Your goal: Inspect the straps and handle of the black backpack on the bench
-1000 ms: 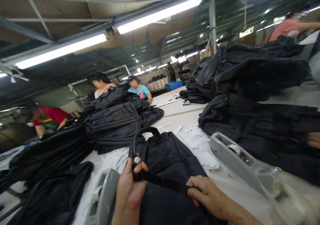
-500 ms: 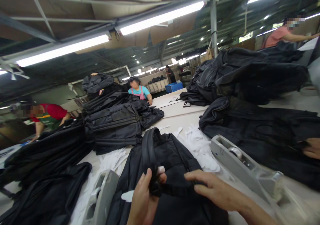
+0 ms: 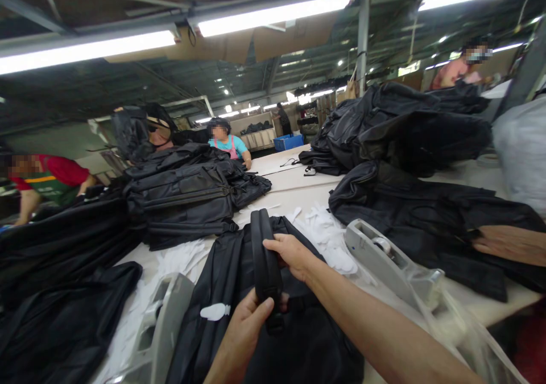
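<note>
A black backpack (image 3: 230,270) lies flat on the white table in front of me. Its padded black shoulder strap (image 3: 265,259) stands up in a loop above the bag. My left hand (image 3: 247,324) grips the lower end of that strap, thumb over it. My right hand (image 3: 292,253) reaches across and holds the strap higher up, fingers curled round its side. A small white sticker (image 3: 215,312) sits on the bag's fabric just left of my left hand.
Grey tape dispensers sit left (image 3: 164,327) and right (image 3: 390,261) of the bag. Loose white paper bits (image 3: 328,236) litter the table. Black bag piles rise at left (image 3: 179,199) and right (image 3: 409,133). Another person's hand (image 3: 509,244) rests at the right edge; workers stand beyond.
My right hand has moved up from the lower strap to grip the raised padded strap. The white sticker has left my left hand and now lies on the bag.
</note>
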A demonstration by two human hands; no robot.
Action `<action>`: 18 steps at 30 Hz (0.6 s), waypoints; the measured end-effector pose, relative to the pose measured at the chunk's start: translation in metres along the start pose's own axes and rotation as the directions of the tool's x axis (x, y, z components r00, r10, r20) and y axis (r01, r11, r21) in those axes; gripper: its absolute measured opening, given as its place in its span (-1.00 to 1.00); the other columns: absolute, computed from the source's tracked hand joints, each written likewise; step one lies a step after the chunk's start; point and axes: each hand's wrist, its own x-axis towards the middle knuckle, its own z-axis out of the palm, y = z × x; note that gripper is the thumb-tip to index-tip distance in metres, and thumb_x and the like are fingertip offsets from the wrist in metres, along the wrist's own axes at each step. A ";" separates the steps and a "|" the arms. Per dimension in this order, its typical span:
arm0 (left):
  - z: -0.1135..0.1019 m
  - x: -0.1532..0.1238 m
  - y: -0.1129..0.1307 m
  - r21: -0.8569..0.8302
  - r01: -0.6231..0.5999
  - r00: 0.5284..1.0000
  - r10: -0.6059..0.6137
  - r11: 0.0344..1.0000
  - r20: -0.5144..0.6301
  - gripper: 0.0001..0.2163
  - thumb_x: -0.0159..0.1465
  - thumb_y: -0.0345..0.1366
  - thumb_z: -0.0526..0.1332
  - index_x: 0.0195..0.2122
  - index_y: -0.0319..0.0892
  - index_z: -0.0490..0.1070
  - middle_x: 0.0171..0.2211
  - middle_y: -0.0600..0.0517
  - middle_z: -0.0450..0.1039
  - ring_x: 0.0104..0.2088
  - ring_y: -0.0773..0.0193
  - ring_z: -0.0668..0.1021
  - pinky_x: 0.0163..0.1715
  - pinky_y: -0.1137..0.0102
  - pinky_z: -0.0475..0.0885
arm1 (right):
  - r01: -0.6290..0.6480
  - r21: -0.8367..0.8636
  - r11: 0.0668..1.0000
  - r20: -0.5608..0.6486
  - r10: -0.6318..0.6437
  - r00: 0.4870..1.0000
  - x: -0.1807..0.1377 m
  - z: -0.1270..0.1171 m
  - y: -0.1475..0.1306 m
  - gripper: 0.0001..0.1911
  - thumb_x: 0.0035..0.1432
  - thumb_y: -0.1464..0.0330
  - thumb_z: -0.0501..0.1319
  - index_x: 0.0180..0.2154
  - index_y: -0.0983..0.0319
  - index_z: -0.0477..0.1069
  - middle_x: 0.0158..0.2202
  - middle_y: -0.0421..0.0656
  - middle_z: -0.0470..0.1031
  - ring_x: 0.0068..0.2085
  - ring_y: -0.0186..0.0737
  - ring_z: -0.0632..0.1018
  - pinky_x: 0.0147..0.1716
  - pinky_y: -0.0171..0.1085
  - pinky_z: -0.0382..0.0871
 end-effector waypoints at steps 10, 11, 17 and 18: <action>-0.032 -0.007 -0.036 0.075 -0.096 0.898 0.119 0.992 -0.424 -0.72 0.03 -0.07 0.25 -0.42 -0.21 0.41 -0.47 0.03 0.47 -0.36 0.26 0.47 -0.27 0.42 0.34 | 0.028 -0.014 1.000 -0.014 -0.028 1.000 0.022 0.016 -0.022 -0.94 -0.04 0.40 0.24 -0.44 0.27 0.42 -0.53 -0.24 0.46 -0.53 -0.39 0.43 -0.55 -0.43 0.28; -0.032 -0.007 -0.039 0.085 -0.099 0.900 0.126 0.991 -0.418 -0.72 0.02 -0.07 0.26 -0.43 -0.22 0.41 -0.48 0.03 0.46 -0.37 0.26 0.47 -0.30 0.43 0.34 | 0.031 -0.015 0.999 -0.019 -0.031 0.999 0.024 0.017 -0.023 -0.95 -0.04 0.40 0.23 -0.45 0.27 0.41 -0.54 -0.24 0.45 -0.54 -0.40 0.43 -0.56 -0.43 0.28; -0.017 -0.008 -0.049 -0.031 -0.079 0.929 0.063 0.996 -0.365 -0.73 -0.01 -0.10 0.30 -0.47 -0.22 0.40 -0.52 0.05 0.45 -0.45 0.32 0.45 -0.36 0.46 0.34 | 0.044 -0.020 0.999 -0.018 -0.044 0.999 0.033 0.022 -0.029 -0.94 -0.04 0.40 0.24 -0.44 0.27 0.41 -0.55 -0.24 0.45 -0.54 -0.37 0.44 -0.55 -0.40 0.31; -0.012 -0.010 -0.048 -0.075 -0.048 0.948 0.022 0.996 -0.317 -0.74 0.00 -0.12 0.30 -0.46 -0.23 0.41 -0.51 0.03 0.47 -0.45 0.33 0.45 -0.36 0.46 0.34 | 0.045 -0.021 0.999 -0.016 -0.045 0.999 0.034 0.023 -0.030 -0.93 -0.04 0.40 0.24 -0.44 0.27 0.41 -0.54 -0.23 0.46 -0.54 -0.36 0.44 -0.54 -0.40 0.31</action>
